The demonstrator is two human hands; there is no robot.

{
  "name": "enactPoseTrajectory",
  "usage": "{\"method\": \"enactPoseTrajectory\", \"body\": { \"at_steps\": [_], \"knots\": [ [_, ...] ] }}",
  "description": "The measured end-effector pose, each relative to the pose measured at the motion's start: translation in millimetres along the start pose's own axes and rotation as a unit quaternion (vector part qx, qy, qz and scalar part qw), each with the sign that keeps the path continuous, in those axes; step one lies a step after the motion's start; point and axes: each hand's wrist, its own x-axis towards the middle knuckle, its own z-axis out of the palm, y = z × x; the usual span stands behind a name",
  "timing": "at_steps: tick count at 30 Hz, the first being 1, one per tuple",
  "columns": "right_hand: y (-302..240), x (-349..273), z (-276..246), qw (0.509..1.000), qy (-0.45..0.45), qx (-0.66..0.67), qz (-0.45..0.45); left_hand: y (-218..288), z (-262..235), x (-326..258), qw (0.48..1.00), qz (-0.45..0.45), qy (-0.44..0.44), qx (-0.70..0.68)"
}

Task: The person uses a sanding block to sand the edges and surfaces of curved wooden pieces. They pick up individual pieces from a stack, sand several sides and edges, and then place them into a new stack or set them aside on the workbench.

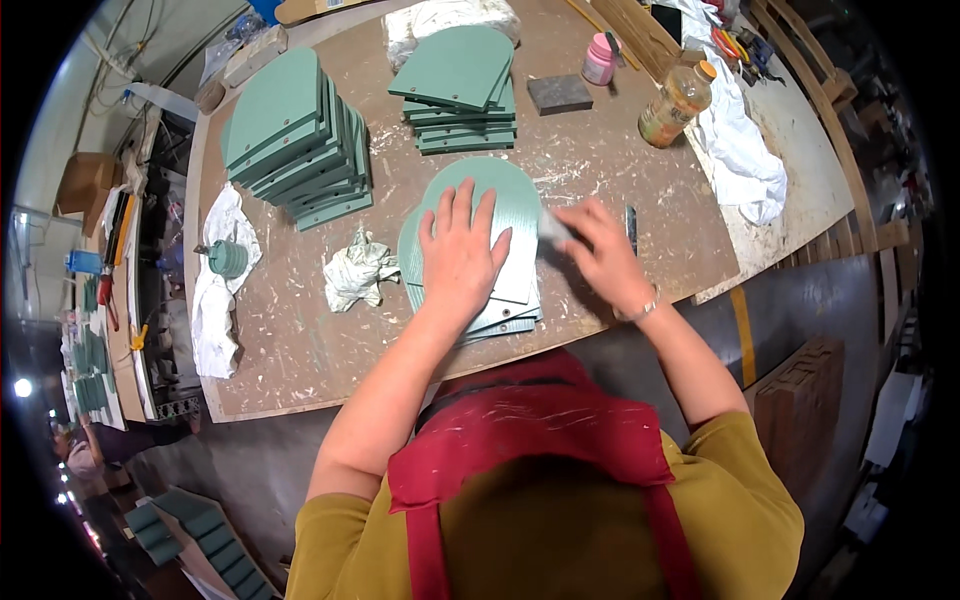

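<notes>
Several green round-topped panels lie in a low, uneven pile near the table's front edge. My left hand rests flat on the top panel, fingers spread. My right hand pinches a small pale grey sheet against that panel's right edge; whether it is sandpaper or cloth I cannot make out. Just right of this hand lies a thin dark tool. A crumpled, stained white rag sits left of the pile.
Taller stacks of green panels stand at the back left and back middle. A dark grey block, a pink bottle and an orange-capped drink bottle stand back right. White cloth under a green-stained container lies at left.
</notes>
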Motion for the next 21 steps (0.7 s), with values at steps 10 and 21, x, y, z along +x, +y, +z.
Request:
{"method": "enactPoseTrajectory", "body": {
  "at_steps": [10,21],
  "knots": [
    [-11,18,4,0.999,0.040,-0.010,0.009,3,3,0,1.000,-0.006,-0.005,-0.017],
    [-19,21,-12,0.998,0.044,-0.008,0.040,-18,-12,12,0.994,0.094,-0.038,-0.047]
  ]
}}
